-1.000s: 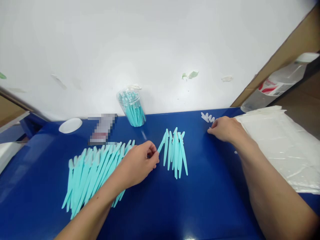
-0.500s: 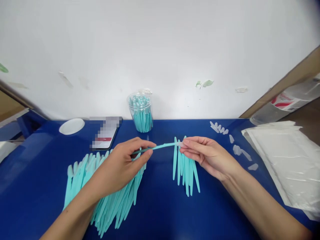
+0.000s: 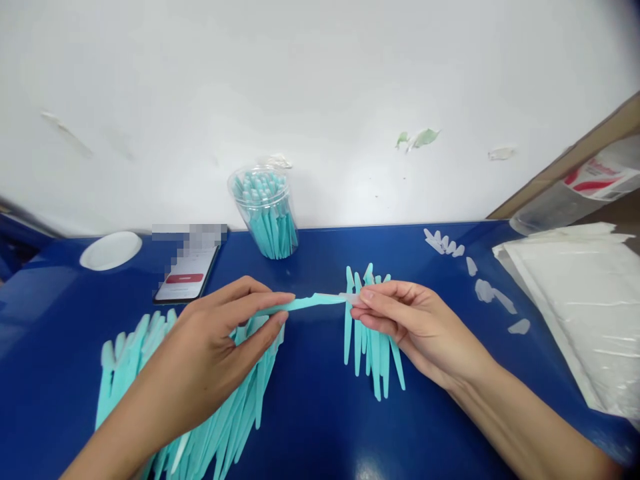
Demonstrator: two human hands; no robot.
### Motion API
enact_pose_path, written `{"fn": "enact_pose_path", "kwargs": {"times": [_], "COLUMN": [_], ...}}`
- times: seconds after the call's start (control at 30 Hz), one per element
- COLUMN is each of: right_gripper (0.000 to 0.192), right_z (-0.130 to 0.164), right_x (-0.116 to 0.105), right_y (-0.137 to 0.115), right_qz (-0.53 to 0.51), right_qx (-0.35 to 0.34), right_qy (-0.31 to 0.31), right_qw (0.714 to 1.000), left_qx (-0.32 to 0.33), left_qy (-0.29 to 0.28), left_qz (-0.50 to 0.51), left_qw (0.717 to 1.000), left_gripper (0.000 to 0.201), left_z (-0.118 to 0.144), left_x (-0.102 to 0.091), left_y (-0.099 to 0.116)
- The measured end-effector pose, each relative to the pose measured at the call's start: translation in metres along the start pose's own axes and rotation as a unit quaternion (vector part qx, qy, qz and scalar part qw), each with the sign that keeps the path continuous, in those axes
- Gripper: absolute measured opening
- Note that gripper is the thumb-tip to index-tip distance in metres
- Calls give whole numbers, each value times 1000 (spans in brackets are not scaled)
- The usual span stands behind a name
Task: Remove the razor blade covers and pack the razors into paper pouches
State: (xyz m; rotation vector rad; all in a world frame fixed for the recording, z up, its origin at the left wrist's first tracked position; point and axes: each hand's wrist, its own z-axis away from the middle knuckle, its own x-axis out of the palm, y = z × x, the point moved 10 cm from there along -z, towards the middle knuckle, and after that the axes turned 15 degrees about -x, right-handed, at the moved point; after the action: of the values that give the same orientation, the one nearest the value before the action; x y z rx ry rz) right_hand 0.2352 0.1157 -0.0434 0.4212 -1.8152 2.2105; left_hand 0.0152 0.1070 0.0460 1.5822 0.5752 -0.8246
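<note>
A turquoise eyebrow razor [image 3: 305, 303] lies nearly level between my two hands. My left hand [image 3: 220, 340] pinches its handle between thumb and fingers. My right hand [image 3: 415, 323] pinches the translucent blade cap [image 3: 352, 299] at the razor's other end; the fingertips hide part of the cap. Whether the cap is fully seated I cannot tell. Below my right hand lies a small group of turquoise razors [image 3: 375, 353]. A larger pile of capped razors [image 3: 230, 427] spreads under my left hand and forearm, which cover much of it.
A clear plastic cup [image 3: 265, 213] full of razors stands by the white wall. Left of it are a phone [image 3: 183, 273] and a white lid [image 3: 111, 251]. Loose translucent caps [image 3: 484, 291] lie at right, near white plastic packets [image 3: 575, 313] and a clear bottle [image 3: 590, 180].
My left hand and the razor have come slightly left in view, and more of the razor's flat side shows. Both hands keep their pinch. The camera view has shifted a little.
</note>
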Motion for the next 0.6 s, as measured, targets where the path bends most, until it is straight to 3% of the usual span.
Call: {"fn": "enact_pose_path", "kwargs": {"times": [0.1, 0.37, 0.47, 0.53, 0.6], "right_gripper": [23, 29, 30, 31, 35], "right_z": [3, 0, 2, 3, 0], "right_x": [5, 3, 8, 12, 6], "right_y": [0, -7, -10, -16, -27], "right_qz": [9, 65, 90, 128, 186], "right_qx": [-4, -51, -66, -90, -130], "right_qy": [-16, -24, -52, -80, -76], "right_qw": [1000, 996, 992, 984, 971], "left_qx": [7, -7, -17, -52, -103], "left_qy": [-9, 36, 17, 10, 58], "left_qz": [15, 25, -16, -51, -99], "left_qw": [1000, 999, 1000, 997, 988], "left_gripper": [26, 23, 22, 20, 22], "left_z": [4, 13, 14, 19, 33], "left_x": [11, 30, 27, 18, -5], "left_y": [9, 22, 19, 6, -13]}}
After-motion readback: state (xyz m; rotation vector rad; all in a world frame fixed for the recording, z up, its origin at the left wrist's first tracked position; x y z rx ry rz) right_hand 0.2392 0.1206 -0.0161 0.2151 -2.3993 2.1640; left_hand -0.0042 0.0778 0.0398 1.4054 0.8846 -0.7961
